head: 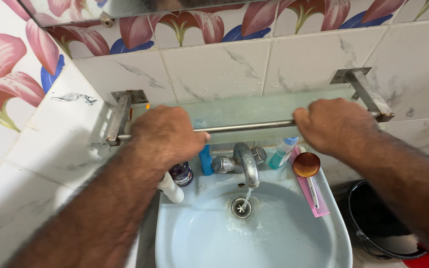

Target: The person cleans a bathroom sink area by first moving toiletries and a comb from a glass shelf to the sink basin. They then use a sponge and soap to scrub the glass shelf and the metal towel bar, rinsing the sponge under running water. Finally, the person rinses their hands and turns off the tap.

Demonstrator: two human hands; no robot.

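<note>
My left hand [167, 136] is closed around the metal front rail [247, 127] of a frosted glass wall shelf [254, 110], near its left bracket. Toward the right bracket, my right hand [334, 125] grips the same rail. The shelf hangs on marbled white tiles above a pale blue washbasin [254, 233]. Below the rail a steel tap [247, 164] runs a thin stream of water into the drain [241, 207].
On the basin's back ledge stand a white tube [171, 187], a dark bottle [181, 173], a blue item [205, 160] and a clear bottle with turquoise liquid [281, 153]. A pink comb [314, 194] and a small round brown mirror lie right. A black bucket [378, 223] sits lower right.
</note>
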